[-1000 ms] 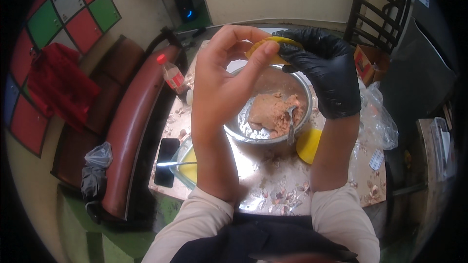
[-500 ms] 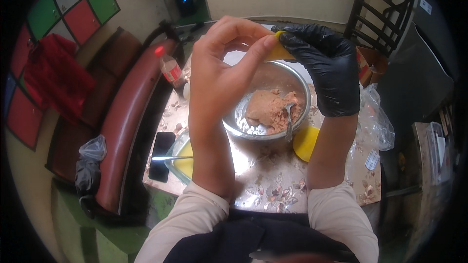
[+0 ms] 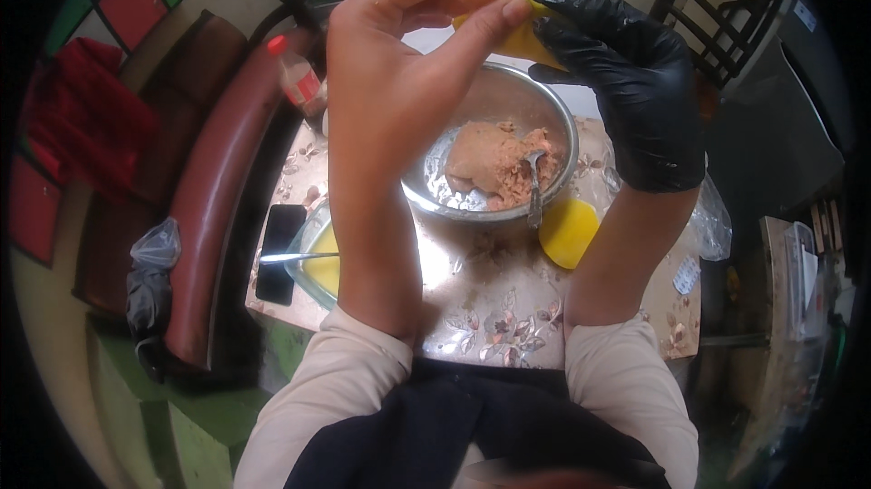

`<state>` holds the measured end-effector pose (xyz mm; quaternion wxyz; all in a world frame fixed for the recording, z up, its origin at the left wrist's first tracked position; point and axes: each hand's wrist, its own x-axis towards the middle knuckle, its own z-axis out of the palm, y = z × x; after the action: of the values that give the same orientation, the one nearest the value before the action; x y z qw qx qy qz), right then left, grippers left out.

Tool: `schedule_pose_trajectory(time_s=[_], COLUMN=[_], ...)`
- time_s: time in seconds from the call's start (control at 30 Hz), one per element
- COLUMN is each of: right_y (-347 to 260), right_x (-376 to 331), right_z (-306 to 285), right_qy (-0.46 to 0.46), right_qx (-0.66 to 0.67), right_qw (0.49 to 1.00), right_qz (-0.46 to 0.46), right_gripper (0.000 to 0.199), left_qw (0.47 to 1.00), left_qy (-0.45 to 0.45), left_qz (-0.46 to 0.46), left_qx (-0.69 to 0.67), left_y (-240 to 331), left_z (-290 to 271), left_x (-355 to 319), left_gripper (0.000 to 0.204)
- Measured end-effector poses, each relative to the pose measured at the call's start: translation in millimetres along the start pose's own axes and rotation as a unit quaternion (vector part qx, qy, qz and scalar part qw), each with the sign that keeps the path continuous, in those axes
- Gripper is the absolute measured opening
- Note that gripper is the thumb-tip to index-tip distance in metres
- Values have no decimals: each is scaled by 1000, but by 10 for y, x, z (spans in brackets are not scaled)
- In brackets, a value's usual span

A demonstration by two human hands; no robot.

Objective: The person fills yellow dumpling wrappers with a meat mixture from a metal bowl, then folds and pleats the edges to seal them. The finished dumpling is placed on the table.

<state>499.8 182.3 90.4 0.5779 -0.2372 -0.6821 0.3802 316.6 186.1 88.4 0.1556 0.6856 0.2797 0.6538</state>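
Note:
A thin yellow dumpling wrapper (image 3: 517, 38) is pinched between my two hands, above the far side of the table. My bare left hand (image 3: 408, 53) grips its top edge between thumb and fingers. On the other side, my right hand (image 3: 626, 81), in a black glove, holds it with bent fingers. Below them stands a metal bowl (image 3: 569, 140) with a mound of pinkish minced filling (image 3: 485, 162) and a spoon (image 3: 534, 190) in it. A round yellow stack of wrappers (image 3: 567, 233) lies beside the bowl, near my right forearm. Whether the held wrapper contains filling is hidden.
Left of my left forearm, a glass dish (image 3: 318, 273) of yellow liquid has a utensil across it, beside a black phone (image 3: 280, 253). A red-capped bottle (image 3: 298, 76) stands at the far left. A plastic bag (image 3: 713, 221) and a small packet (image 3: 687, 275) are at right.
Both hands appear higher in view, with the wrapper still between them. More of the yellow wrapper now shows beside my fingers. The view has tilted and the table contents sit slightly left.

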Motion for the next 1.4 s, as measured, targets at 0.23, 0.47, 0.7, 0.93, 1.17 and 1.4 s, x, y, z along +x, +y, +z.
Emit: schedule_pose_trajectory(time_s=[0.23, 0.47, 0.7, 0.93, 1.17, 1.4], right_y=[-35, -159, -42, 31, -22, -28], right_x=[2, 2, 39, 51, 21, 13], right_z=[17, 128, 40, 111, 187, 205], right_qy=[10, 101, 95, 120, 127, 118], right_qx=[-123, -72, -61, -36, -68, -64], right_qw=[991, 992, 993, 992, 989, 990], right_qz=[-49, 19, 31, -26, -16, -36], right_gripper=[28, 36, 23, 16, 18, 18], left_qw=[980, 984, 991, 994, 993, 997], left_qy=[-11, -85, -48, -10, -17, -12], left_qz=[-188, -152, -117, -59, -70, -34], left_qx=[-60, -45, -54, -93, -97, -65], left_y=[273, 171, 3, -33, -21, -10], left_z=[107, 16, 12, 87, 59, 29], left_x=[44, -3, 3, -4, -5, 7], left_gripper=[27, 19, 20, 21, 19, 15])
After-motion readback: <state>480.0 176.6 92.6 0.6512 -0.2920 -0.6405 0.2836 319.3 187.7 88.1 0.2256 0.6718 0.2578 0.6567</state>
